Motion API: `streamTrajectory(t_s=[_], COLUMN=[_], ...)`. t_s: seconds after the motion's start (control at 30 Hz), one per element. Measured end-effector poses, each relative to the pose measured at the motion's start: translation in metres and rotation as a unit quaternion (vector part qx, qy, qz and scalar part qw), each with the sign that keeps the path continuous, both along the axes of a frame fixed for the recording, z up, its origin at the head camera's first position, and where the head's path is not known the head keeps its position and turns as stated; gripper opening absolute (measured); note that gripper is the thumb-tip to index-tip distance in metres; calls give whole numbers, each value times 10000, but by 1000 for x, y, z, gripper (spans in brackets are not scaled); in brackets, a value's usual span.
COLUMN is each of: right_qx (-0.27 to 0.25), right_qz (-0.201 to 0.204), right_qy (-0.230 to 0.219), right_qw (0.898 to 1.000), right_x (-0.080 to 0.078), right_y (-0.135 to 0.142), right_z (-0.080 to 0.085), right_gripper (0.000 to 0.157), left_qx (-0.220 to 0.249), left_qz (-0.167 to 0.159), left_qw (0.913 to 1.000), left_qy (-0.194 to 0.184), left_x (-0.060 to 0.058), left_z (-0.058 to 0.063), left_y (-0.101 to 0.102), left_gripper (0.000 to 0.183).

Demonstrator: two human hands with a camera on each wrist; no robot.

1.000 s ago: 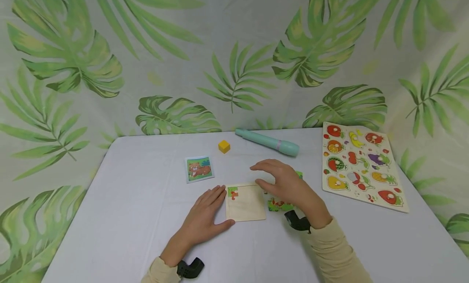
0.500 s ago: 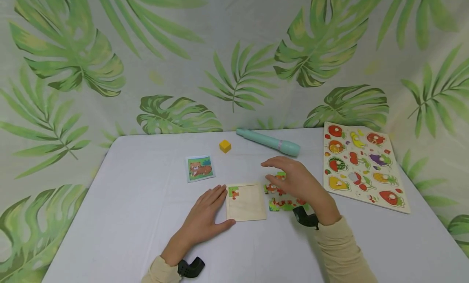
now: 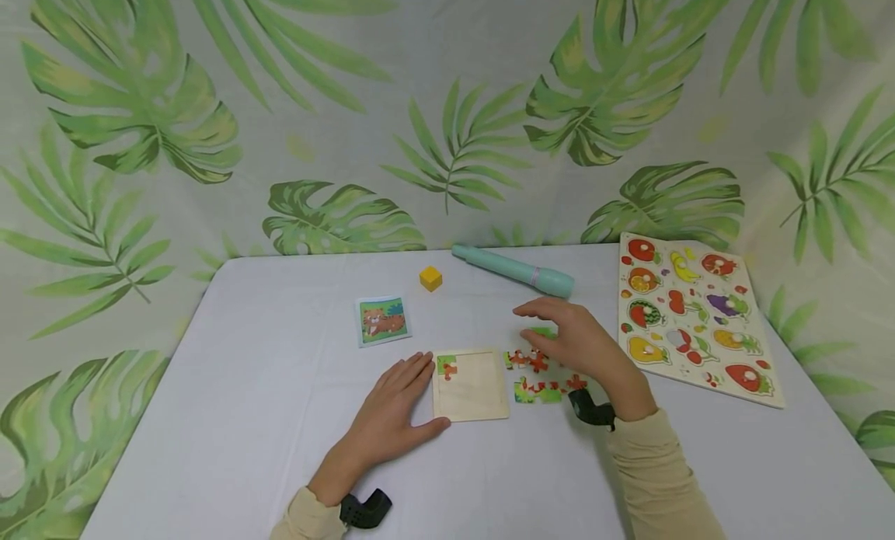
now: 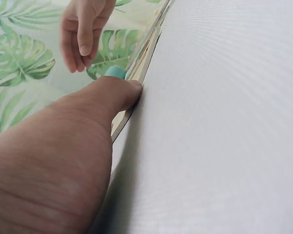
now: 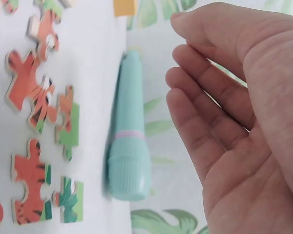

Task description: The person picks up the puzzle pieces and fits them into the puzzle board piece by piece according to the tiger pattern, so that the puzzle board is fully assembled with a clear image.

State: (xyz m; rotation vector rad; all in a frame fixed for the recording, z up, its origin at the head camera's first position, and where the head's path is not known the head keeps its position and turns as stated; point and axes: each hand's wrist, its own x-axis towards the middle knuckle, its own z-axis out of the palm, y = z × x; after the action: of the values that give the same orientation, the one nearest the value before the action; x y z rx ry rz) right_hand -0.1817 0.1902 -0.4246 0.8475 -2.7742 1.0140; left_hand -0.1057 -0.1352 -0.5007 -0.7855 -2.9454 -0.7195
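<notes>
"Your left hand (image 3: pixel 389 416) touches the board (image 3: pixel 478 394) at 9 o'clock, thumb spread wide. One piece (image 3: pixel 446 363) sits in the board's 10 o'clock corner."

"Your right hand (image 3: pixel 579 339) hangs up by the loose pieces (image 3: pixel 550 395), at the board's 3 o'clock. Its fingers bend a bit, thumb apart, holding nothing."

"What could go wrong for you?"

"If your left hand bumps the board, that corner piece could slip. The loose pieces lie close, so grabbing one could knock another."
</notes>
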Motion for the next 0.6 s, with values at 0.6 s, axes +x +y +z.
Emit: streamTrajectory(t_s=[0.6], right_qx=[281], right_qz=[-396], right_qy=[-661], right_qw=[9966], right_x=[-11], right_y=[23], right_z=[-23], right_gripper=[37], left_qx=[-49], left_qz=[-37], left_qw=[10000], left_qy=[-15], left_x=[-1], left_z=[0], left_y=[0], left_gripper=[91])
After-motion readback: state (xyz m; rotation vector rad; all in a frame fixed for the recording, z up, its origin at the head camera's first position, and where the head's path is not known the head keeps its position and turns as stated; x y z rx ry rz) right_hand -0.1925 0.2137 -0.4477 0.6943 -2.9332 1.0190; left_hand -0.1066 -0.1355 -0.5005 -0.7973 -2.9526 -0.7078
